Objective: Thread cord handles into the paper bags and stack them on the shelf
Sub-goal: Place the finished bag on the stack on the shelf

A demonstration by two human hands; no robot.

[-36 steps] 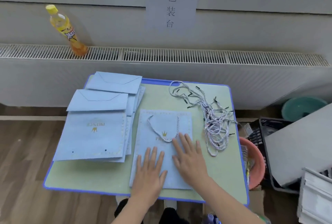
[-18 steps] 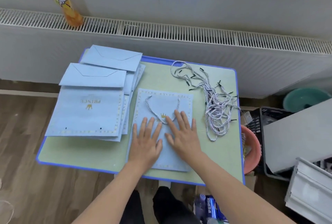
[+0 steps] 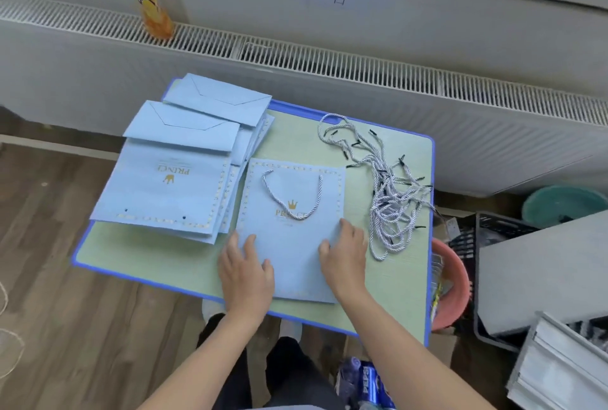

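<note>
Step in hand: one paper bag (image 3: 292, 232) finished, lying flat on the desk (image 3: 148, 255) near its front edge, printed face up, crown and lettering toward the wearer. Cord handle (image 3: 291, 199) already threaded, loop draped down over the face from two holes near the far edge. Judged stage: gathering the finished bag for lifting, stacking not yet done; shelf not identifiable in view.

Left hand (image 3: 245, 269): palm down at the bag's left edge, thumb lying on the paper, fingers at or under the margin; whether curled beneath, cannot tell. Right hand (image 3: 345, 253): at the bag's right edge, thumb on top of the paper, fingertips bent at the margin; grip likely a pinch, not certain. Hands well apart, one at each side of the bag. Both forearms reaching in from below the frame.

Stock remaining: pile of unthreaded bags (image 3: 174, 192), fanned, left of the finished bag and just beside it, top one showing two empty holes. Bundle of loose cords (image 3: 388, 192), grey-white twist with dark tips, right of the bag, near the right hand.

Next move calls for: even lift at both edges, bag kept flat, handle loop kept from catching on the loose cords; then a fresh bag and one cord.
</note>
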